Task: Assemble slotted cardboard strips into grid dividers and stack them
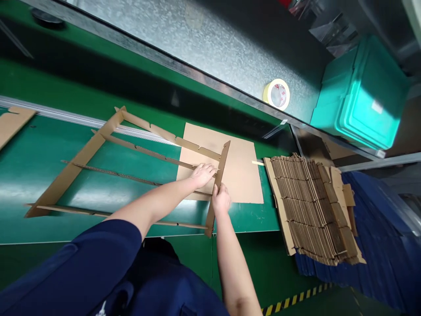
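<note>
A grid of slotted cardboard strips stands on edge on the green worktable (pixel 131 237). Several lengthwise strips (pixel 138 149) cross a left end strip (pixel 79 166) and a right end strip (pixel 224 158). My left hand (pixel 203 174) is closed over a lengthwise strip close to where it meets the right end strip. Just nearer to me, my right hand (pixel 222 200) grips that end strip, thumb on its left face. Beneath the right part of the grid lies a flat cardboard sheet (pixel 243 175). My hands partly hide the joints there.
Right of the table sits a stack of slotted cardboard strips (pixel 305 210). On the metal shelf (pixel 204 44) above are a tape roll (pixel 278 94) and a teal lidded bin (pixel 365 92). Another cardboard piece (pixel 15 125) lies at the far left.
</note>
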Available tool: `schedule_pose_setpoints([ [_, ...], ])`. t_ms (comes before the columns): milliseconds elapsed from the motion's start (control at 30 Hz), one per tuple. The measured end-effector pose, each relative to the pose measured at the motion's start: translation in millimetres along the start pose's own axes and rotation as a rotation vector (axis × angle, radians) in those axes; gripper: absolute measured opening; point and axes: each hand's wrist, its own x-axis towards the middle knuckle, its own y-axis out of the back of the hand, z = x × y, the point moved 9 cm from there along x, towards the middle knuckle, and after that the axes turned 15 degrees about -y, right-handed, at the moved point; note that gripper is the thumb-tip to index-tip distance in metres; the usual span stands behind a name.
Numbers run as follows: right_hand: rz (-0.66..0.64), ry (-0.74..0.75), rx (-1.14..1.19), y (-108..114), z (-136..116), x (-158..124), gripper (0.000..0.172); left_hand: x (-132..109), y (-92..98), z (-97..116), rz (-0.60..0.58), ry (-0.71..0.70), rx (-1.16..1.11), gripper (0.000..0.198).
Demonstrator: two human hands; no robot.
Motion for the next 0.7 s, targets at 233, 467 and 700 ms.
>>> schedule_pose_setpoints([
  [233,0.059,0.036,-0.109,-10.0,-6.3,10.3,0.033,37.1,-23.4,-30.9,-0.081,0.144,-0.088,0.028],
  [467,0.051,0.034,-0.104,-10.1,-5.9,11.9,0.03,35.5,-16.0,-33.0,-0.021,0.086,-0.056,0.022],
  [700,0.045,0.042,-0.115,-9.7,-5.4,12.0,0.028,58.1,21.3,-67.7,0.161,0.092,0.047,0.035],
])
